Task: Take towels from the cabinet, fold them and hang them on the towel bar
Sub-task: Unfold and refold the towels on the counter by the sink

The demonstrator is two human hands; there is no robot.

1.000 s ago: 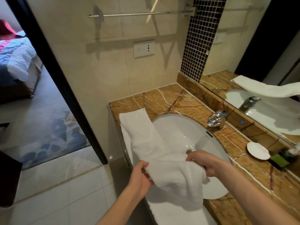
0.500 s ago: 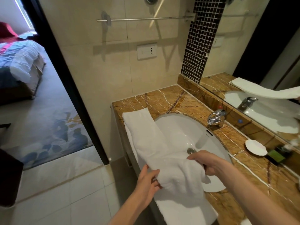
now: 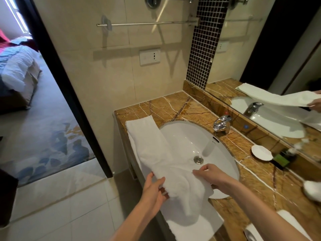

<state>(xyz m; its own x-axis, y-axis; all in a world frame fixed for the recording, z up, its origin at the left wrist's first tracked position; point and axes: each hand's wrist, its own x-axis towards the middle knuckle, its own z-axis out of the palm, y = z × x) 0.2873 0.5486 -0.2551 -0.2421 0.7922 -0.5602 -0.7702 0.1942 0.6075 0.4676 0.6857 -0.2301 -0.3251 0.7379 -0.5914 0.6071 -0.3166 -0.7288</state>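
In the middle of the frame, long white fluffy towel (image 3: 151,145) draped over the left rim of the round white sink (image 3: 189,136). Lower down, left hand (image 3: 152,193) gripping its near end, right hand (image 3: 213,176) pinching a fold. Up top, thin metal towel bar (image 3: 147,23). At right, silver tap (image 3: 221,124) and small white dish (image 3: 261,152).

Looks forward and down from head height, wide-angle, close above the sink (image 3: 184,136); takes in the towel bar (image 3: 147,23) above, doorway (image 3: 34,110) left, mirror (image 3: 260,49) right.

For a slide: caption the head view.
Left hand and right hand hold a white towel over the sink, towel bar above.
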